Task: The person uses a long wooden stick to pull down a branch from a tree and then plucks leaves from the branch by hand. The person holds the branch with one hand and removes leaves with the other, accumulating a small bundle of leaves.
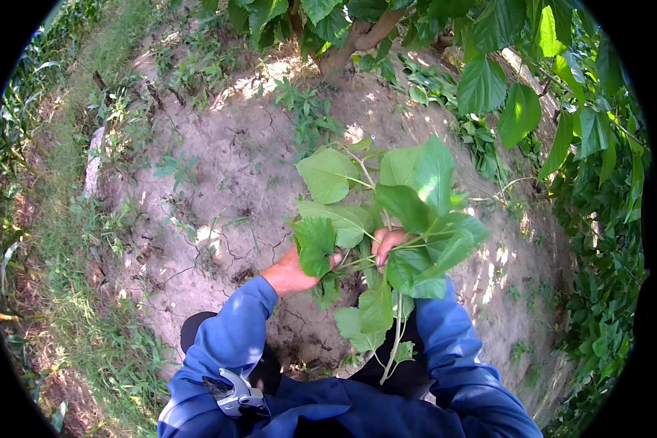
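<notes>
A cut mulberry branch (397, 342) with broad green leaves runs upright in front of my body, its bare pale end pointing down towards my lap. My right hand (388, 243) is closed around the branch near its middle, where leaf stalks cross the fingers. To the left, my left hand (294, 272) holds a leaf (314, 245) and some stalks; the leaf hides most of its fingers. Both hands are close together, with leaves between and over them. Pruning shears (241, 395) with a silver head and a dark blade lie against my left forearm, their handle mostly hidden.
Cracked dry soil (224, 219) with small weeds spreads ahead. A mulberry trunk (342, 55) rises at the top, and leafy branches (520, 109) hang at the upper right. Picked leaves (482, 145) lie in a row on the ground. Grass (87, 246) borders the left side.
</notes>
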Motion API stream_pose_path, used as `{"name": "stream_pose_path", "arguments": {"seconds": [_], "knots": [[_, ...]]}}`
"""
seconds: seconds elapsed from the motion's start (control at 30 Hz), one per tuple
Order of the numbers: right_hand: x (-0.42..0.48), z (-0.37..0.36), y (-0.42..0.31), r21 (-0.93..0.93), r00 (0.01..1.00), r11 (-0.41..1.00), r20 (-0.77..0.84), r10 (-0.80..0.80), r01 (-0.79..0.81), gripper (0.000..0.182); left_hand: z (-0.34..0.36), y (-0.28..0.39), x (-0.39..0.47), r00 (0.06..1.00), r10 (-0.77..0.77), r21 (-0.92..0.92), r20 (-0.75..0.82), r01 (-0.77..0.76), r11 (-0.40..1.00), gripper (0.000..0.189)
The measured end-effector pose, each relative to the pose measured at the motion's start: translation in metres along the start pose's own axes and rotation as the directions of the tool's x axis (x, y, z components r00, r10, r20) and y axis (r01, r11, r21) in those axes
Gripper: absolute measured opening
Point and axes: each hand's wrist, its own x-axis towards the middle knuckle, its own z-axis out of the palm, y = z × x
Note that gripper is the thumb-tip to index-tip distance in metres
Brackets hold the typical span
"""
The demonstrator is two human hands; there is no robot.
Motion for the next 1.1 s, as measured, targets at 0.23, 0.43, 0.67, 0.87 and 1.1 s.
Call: {"name": "stream_pose_path", "arguments": {"seconds": [0.23,0.43,0.67,0.87,1.1], "knots": [[-0.003,-0.007,0.003,-0.042,0.990,0.995,0.112,0.090,-0.086,0.035,0.008,0.006,-0.006,0.980,-0.174,-0.223,0.096,0.192,0.956,0.017],[-0.001,0.001,0.016,0.090,0.980,0.984,-0.108,0.165,-0.156,0.039,0.001,-0.017,-0.002,0.971,-0.151,0.118,-0.186,0.175,0.977,0.013],[0.011,-0.001,0.030,-0.074,0.992,0.996,0.121,-0.046,0.056,0.025,-0.005,-0.017,-0.001,0.873,-0.253,-0.058,-0.417,0.252,0.966,0.025],[0.003,0.005,0.015,0.127,0.964,0.969,-0.139,0.227,-0.210,0.049,-0.019,0.009,-0.002,0.769,-0.363,-0.352,-0.526,0.192,0.916,0.024],[0.004,0.020,0.013,0.219,0.781,0.955,-0.552,0.292,-0.202,0.025,-0.016,0.006,-0.002,0.856,-0.292,-0.240,-0.427,0.203,0.949,0.026]]}}
